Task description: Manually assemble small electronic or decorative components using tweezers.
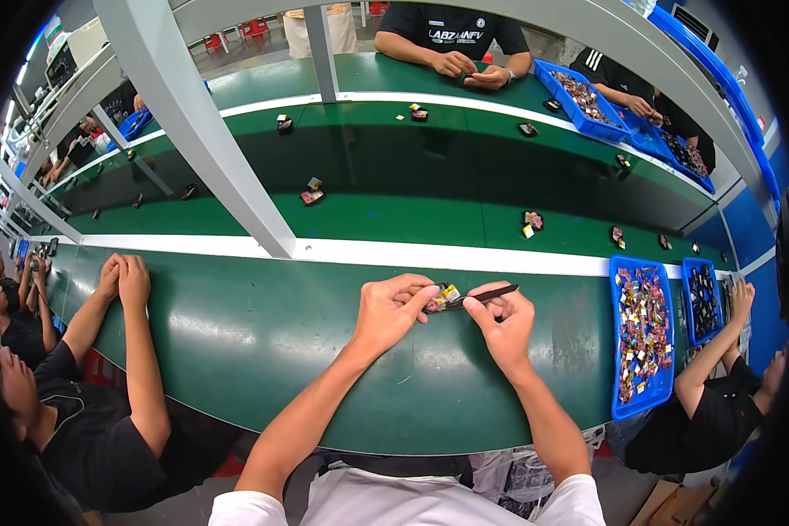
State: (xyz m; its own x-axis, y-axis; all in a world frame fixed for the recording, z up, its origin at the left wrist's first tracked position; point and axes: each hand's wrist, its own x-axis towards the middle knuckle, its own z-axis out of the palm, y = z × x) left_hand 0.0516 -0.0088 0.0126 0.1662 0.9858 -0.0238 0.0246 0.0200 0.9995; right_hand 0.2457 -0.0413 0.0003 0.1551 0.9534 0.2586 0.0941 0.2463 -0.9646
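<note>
Head view: left fingers (420, 299) pinch a yellow-labelled part (449, 294); right fingers (478, 309) grip a slim black tool (501, 291).

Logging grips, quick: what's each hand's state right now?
Left hand: closed, holding a small part with a yellow patch.
Right hand: closed, pinching a slim black tool.

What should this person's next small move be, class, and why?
Perhaps the right hand should gently work the dark slim tool at the small yellow-marked part: the left hand holds that part, and the tool's end points at it.
</note>
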